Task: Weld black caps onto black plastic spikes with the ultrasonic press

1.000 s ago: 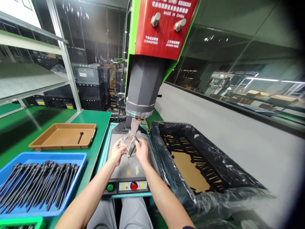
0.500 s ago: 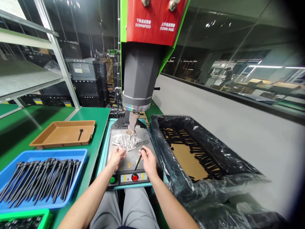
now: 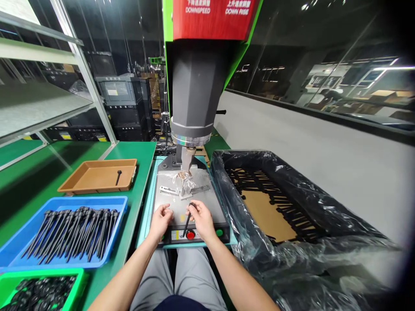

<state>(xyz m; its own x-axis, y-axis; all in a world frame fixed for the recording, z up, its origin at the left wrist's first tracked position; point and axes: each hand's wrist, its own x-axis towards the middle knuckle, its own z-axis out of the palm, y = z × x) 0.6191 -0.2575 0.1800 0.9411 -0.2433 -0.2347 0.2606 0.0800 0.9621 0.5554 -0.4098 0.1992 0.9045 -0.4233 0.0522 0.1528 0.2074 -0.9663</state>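
My right hand (image 3: 201,219) grips a thin black rod with a round head (image 3: 187,224) by its head end. The shaft slants down toward the front control panel. To its left, my left hand (image 3: 161,221) is closed with curled fingers over the machine's metal plate (image 3: 177,212); whether anything small is in them is hidden. Beyond both hands lies a metal fixture (image 3: 186,193), partly covered by crinkled clear film. A press horn (image 3: 187,160) hangs above it. A red button (image 3: 190,234) sits just below the rod.
On the green table (image 3: 142,172) at left, a blue tray (image 3: 112,250) holds many similar rods. A brown tray (image 3: 94,177) holds one, and a green bin (image 3: 81,276) holds black rings. At right, a film-lined box (image 3: 220,172) contains rods on cardboard.
The view has shifted, so the surroundings appear farther right. Both hands now sit nearer the plate's front edge, away from the fixture. The right hand still holds the rod.
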